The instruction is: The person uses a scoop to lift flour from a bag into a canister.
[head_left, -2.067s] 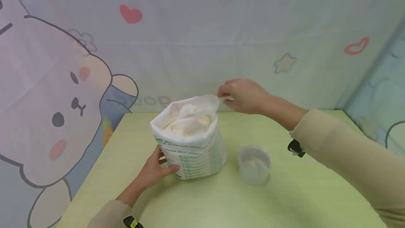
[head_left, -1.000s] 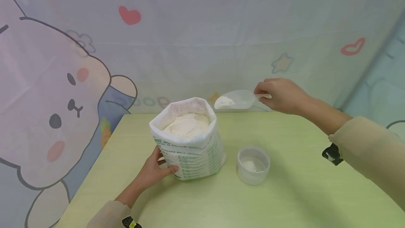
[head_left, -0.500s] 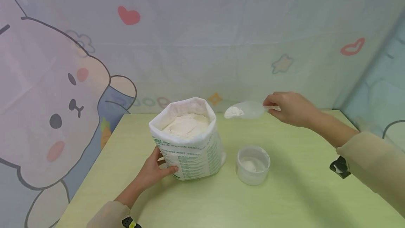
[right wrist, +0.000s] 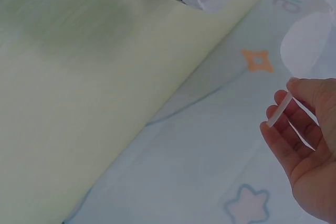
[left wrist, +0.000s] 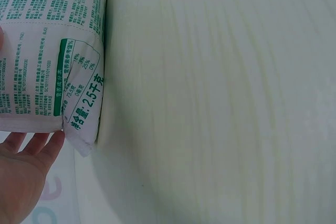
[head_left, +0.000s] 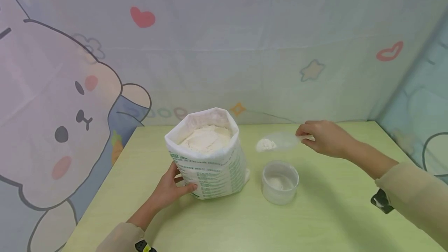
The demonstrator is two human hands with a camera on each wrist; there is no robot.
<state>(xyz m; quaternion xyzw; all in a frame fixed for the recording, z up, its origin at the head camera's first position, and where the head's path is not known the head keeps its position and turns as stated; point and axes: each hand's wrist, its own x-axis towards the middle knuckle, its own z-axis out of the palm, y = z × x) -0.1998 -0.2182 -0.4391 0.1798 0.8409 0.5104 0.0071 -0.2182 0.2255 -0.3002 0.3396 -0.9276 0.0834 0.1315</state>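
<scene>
Left sleeve point(head_left: 120, 238): we see it pale, with a black device point(head_left: 144, 246) at the cuff.
Left grip point(head_left: 169, 189): we see it grasping the bag, thumb on the front and fingers around the lower left corner.
Surface point(head_left: 224, 226): pale yellow-green, under both the tub and the bag.
White tub point(head_left: 280, 196): we find it upright, near the bag's right side but apart from it, white powder low inside.
White bag point(head_left: 218, 178): upright, mouth wide, pale powder heaped within; we see green print down its sides.
Scoop point(head_left: 285, 140): in the air beyond the tub, white powder at its tip.
Right grip point(head_left: 325, 137): we see it pinching the scoop's handle between thumb and fingers.
Backdrop point(head_left: 224, 49): cloth with a cartoon animal, hearts and a star.
</scene>
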